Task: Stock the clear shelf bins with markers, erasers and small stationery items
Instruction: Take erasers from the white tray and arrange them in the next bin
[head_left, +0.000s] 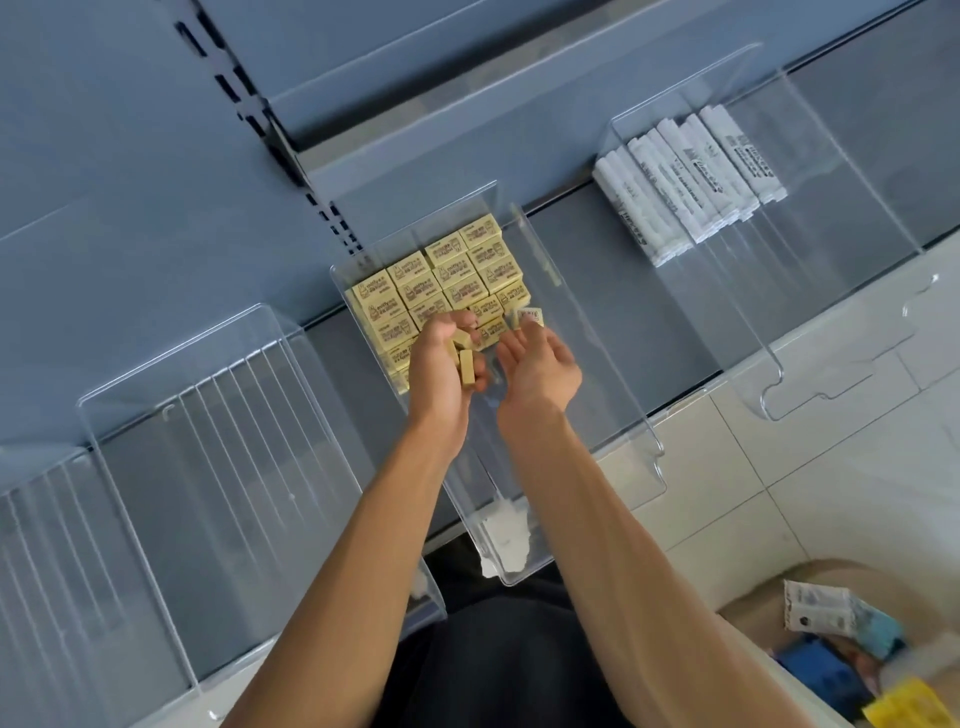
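A clear bin in the middle of the shelf holds several rows of pale yellow boxed erasers packed at its back. My left hand is inside the bin, its fingers curled round a few loose erasers. Beside it, my right hand pinches one eraser at its fingertips, just in front of the packed rows. The front half of the bin holds no erasers.
A clear bin to the right holds a row of white markers. Two ribbed clear bins stand at the left. At the lower right, a cardboard box on the tiled floor holds packets of stationery.
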